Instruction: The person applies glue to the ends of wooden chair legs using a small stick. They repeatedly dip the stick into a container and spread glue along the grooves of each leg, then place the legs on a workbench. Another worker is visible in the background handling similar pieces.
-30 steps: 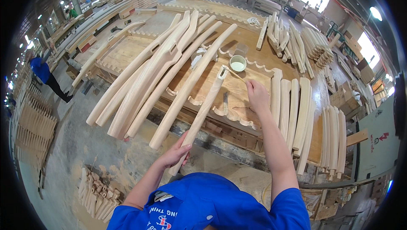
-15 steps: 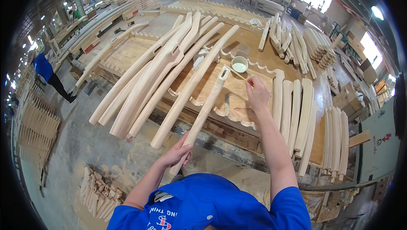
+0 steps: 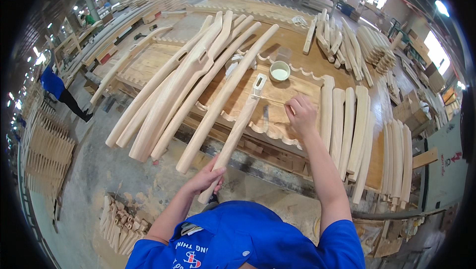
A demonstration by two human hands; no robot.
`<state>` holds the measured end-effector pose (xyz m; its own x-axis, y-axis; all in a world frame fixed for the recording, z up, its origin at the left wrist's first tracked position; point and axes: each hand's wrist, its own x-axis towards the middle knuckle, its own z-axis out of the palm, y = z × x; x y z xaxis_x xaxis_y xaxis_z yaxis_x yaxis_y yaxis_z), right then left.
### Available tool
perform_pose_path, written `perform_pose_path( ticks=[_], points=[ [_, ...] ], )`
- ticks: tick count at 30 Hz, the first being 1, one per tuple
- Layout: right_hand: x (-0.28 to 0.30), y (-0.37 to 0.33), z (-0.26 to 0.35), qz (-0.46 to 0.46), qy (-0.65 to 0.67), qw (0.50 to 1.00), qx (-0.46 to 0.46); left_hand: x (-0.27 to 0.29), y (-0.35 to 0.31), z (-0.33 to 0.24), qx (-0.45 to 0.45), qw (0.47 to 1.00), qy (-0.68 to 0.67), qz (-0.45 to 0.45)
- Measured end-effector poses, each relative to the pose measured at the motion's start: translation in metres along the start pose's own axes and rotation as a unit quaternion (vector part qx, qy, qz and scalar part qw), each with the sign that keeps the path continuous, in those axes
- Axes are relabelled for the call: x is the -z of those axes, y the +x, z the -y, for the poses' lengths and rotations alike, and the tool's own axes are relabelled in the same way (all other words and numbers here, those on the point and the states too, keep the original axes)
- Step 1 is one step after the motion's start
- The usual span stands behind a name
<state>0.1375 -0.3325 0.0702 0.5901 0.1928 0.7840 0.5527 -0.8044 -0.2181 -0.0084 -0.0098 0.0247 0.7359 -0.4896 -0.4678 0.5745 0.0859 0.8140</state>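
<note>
Closed around the lower end of a slotted wooden rail [image 3: 240,126]: the left hand [image 3: 206,179], with the rail slanting up and away over the edge of the scalloped wooden panel [image 3: 280,122], slot [image 3: 259,83] at the far end and facing upward. Pinched in the fingers of the right hand [image 3: 301,113]: a thin stick [image 3: 269,100], pointing left toward the rail. Just changed: stick tip lower down, from beside the far end of the slot to just below the slot, and the stick now lying flatter, with the right hand a little nearer the body. Left grip much as before, at the same stretch of rail. By judgement, attention now shifted from the slot's far end to the shoulder beneath, with the rail kept steady for it. Too small to tell whether touching the wood at the tip, or coated with anything. Just beyond the slotted end, on the panel side of the bench: a small round cup [image 3: 279,65] with pale contents, apart from both hands. To the left, long curved wooden pieces [image 3: 163,90] laid side by side; to the right, a row of shorter wooden pieces [image 3: 348,130].
</note>
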Motion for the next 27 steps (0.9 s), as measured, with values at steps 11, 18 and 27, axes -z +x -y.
perform_pose_path(
  ticks=[11, 18, 27],
  points=[
    [0.016, -0.032, -0.009, -0.027, 0.513, 0.737, -0.438, 0.029, -0.08, -0.1, -0.228, 0.96, 0.072, -0.145],
    [-0.014, -0.036, 0.027, -0.09, 0.389, 0.806, -0.437, 0.171, -0.133, -0.232, -0.275, 0.733, 0.413, -0.465],
    [-0.023, -0.024, 0.09, -0.269, 0.349, 0.796, -0.415, 0.381, -0.08, -0.286, -0.152, 0.585, 0.587, -0.54]
  ],
)
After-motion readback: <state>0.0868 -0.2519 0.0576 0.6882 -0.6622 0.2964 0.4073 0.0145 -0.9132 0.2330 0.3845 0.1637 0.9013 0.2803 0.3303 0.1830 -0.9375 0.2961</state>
